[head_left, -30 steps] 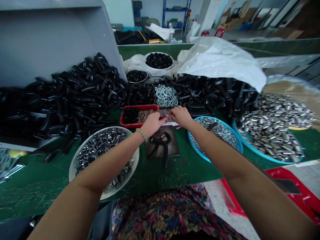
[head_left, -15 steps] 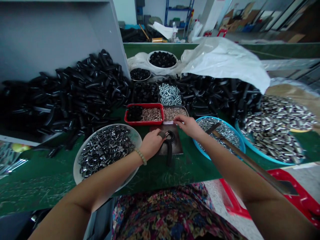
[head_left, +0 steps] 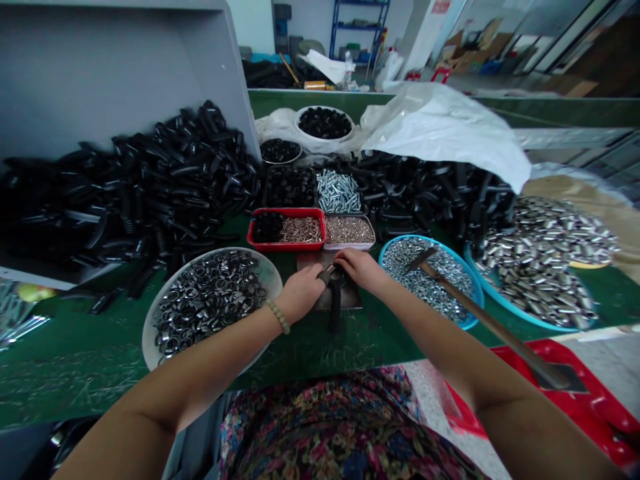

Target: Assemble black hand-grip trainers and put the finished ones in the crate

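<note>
Clock centred on the black part (head_left: pixel 335 308). The part is being kept on the metal plate (head_left: pixel 353 299), lower arm pointing to 6 — same spot as half a second ago.

Main change: right hand (head_left: pixel 364 268) was being held at the front edge of the pale tray (head_left: pixel 349 246) at 12; now it is being brought in to the part from 1–2, fingertips near the left's. Whether anything is being pinched there cannot be told.

Left hand (head_left: pixel 300 295) is barely being shifted: the part is still being gripped from 9–10, fingers closed over its other arm. A small shiny pin (head_left: pixel 331 268) is being shown at the fingertips; its seating cannot be made out.

Around: ring bowl (head_left: pixel 149 333) is being left at 9, red tray (head_left: pixel 286 247) at 11, blue bowl (head_left: pixel 475 325) near 3 — hammer (head_left: pixel 480 307) being supported across it, handle toward 4, unmoved.
</note>
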Action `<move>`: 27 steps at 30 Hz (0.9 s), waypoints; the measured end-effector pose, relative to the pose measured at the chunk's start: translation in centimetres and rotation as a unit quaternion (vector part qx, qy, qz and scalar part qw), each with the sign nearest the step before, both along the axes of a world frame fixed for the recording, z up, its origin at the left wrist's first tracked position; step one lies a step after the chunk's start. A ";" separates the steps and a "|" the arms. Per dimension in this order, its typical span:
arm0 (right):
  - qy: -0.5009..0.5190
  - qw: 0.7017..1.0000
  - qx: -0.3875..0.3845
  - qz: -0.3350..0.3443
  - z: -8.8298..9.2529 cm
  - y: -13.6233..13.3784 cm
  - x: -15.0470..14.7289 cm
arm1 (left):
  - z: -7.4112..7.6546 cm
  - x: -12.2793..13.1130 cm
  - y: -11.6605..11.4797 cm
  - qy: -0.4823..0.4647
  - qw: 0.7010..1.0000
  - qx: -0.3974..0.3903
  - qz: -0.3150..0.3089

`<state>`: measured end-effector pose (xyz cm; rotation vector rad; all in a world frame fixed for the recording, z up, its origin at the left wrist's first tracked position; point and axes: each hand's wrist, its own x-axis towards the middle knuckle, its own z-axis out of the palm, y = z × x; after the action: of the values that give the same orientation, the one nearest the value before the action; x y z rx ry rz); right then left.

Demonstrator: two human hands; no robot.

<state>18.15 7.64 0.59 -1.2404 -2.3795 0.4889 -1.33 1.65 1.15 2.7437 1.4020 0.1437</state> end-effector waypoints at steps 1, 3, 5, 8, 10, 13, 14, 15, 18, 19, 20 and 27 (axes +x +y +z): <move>-0.006 1.000 0.003 -0.001 -0.1 0.0 0.0 | 0.0 0.1 0.0 -0.002 1.000 -0.003 0.002; -0.020 1.000 0.009 -0.002 -0.2 -0.2 0.0 | 0.1 0.1 -0.2 -0.012 1.000 -0.008 0.004; -0.037 0.999 0.015 -0.001 -0.2 -0.4 0.1 | 0.2 0.1 -0.4 -0.031 0.999 -0.013 0.000; -0.072 0.997 0.025 0.010 -0.1 -0.9 0.0 | 0.3 -0.1 -0.9 -0.064 0.998 -0.021 -0.006; -0.096 0.995 0.029 0.022 0.1 -1.3 -0.3 | 0.3 -0.1 -1.2 -0.079 0.997 -0.026 -0.001; -0.117 0.992 0.026 0.037 0.5 -1.6 -1.0 | 0.3 -0.1 -1.5 -0.085 0.996 -0.032 0.009; -0.120 0.992 0.025 0.042 0.7 -1.7 -1.0 | 0.4 -0.1 -1.6 -0.085 0.996 -0.034 0.011; -0.118 0.992 0.021 0.046 0.9 -1.8 -0.8 | 0.5 -0.1 -1.6 -0.086 0.996 -0.035 0.012; -0.066 0.998 0.000 0.004 1.6 -2.5 2.0 | 0.6 -0.3 -1.9 -0.089 0.995 -0.039 0.019; -0.047 0.998 0.003 -0.039 1.8 -3.0 3.9 | 0.6 -0.4 -1.9 -0.088 0.995 -0.041 0.023; -0.037 0.994 0.014 -0.097 1.8 -3.7 6.2 | 0.6 -0.5 -2.0 -0.086 0.995 -0.045 0.026; -0.345 0.890 0.059 -0.293 0.3 -8.4 20.1 | 0.4 -0.7 -2.1 -0.051 0.996 -0.071 0.036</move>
<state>38.27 -0.71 0.91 -2.2299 -2.2818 -0.3461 -1.99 -0.47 1.51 2.5364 1.4263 0.1767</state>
